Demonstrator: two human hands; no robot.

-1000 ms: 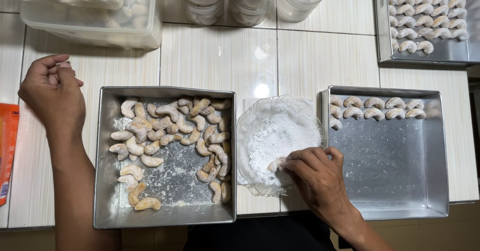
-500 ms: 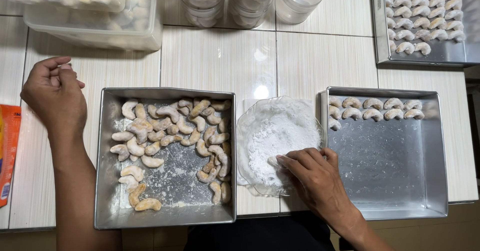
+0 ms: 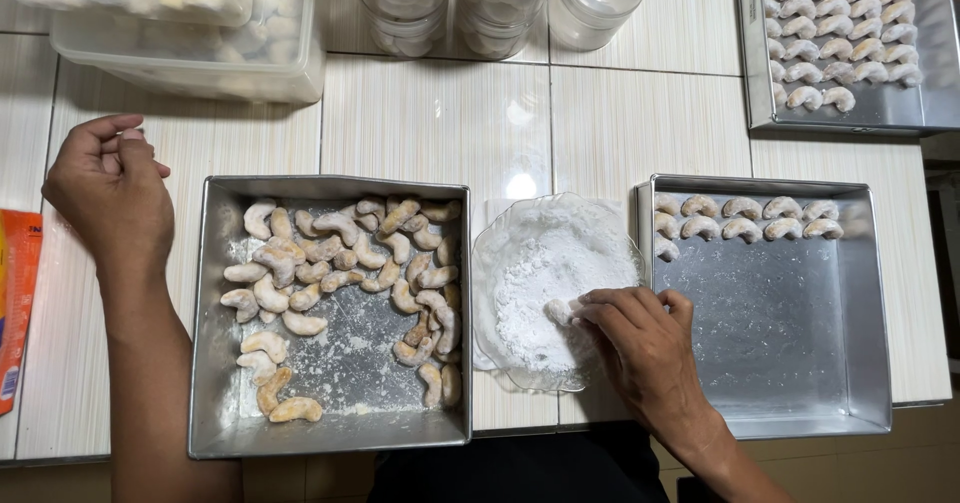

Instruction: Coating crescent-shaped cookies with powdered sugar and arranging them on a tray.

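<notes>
While the right hand (image 3: pixel 645 338) pinches a crescent cookie (image 3: pixel 558 311) in the bowl of white powder (image 3: pixel 540 263), the left hand (image 3: pixel 108 191) rests loosely curled, empty. Just left of the pinch sits the tray of plain cookies (image 3: pixel 215 363).

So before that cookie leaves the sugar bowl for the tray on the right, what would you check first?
1. Cookie held: the right hand pinches a crescent cookie in its fingertips. Ok.
2. Coating: it lies in the powdered sugar; its underside is hidden. Cannot tell.
3. Glass bowl steady: flat on the tiled table, between both trays. Ok.
4. Room in the right tray: only rows of coated cookies along its far edge, the rest bare. Ok.
5. Supply: the left tray holds many uncoated cookies. Ok.
6. Left hand: resting on the table, outside the trays. Ok.
</notes>
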